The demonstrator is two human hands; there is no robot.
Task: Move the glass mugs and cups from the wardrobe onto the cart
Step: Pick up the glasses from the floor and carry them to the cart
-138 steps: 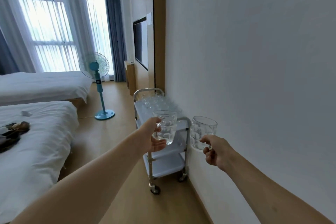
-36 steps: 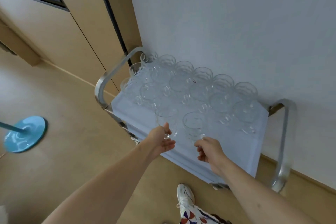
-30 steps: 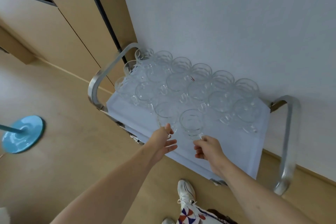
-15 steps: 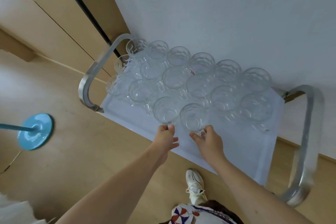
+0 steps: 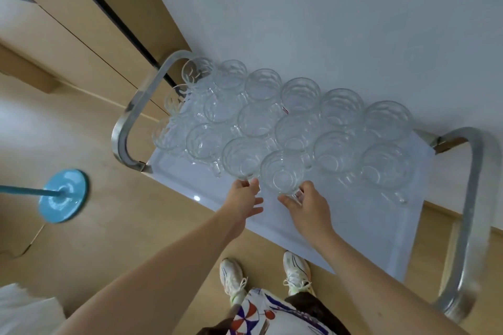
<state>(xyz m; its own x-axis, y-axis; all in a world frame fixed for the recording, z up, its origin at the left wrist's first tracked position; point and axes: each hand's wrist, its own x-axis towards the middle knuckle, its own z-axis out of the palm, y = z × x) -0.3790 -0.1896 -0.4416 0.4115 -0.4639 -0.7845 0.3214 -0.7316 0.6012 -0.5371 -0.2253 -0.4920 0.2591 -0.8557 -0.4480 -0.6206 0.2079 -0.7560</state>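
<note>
Right hand [image 5: 309, 207] pinching handle of nearest mug [image 5: 281, 173], clear dimpled glass, upright on cart top [image 5: 353, 228]. Left hand [image 5: 243, 200] loose, fingertips touching neighbouring mug [image 5: 241, 158], gripping nothing. Both at front of packed cluster; bare strip of top along near edge and right corner. Wall [image 5: 326, 22] tight behind; steel handles [image 5: 133, 114] at both ends. Roughly eighteen mugs; exact count unclear at crowded left end.

Bright, soft, even daylight with faint shadows. Wide-angle lens bends straight lines near the edges. Slight motion blur softens the cart's handle [image 5: 468, 253] at right.
</note>
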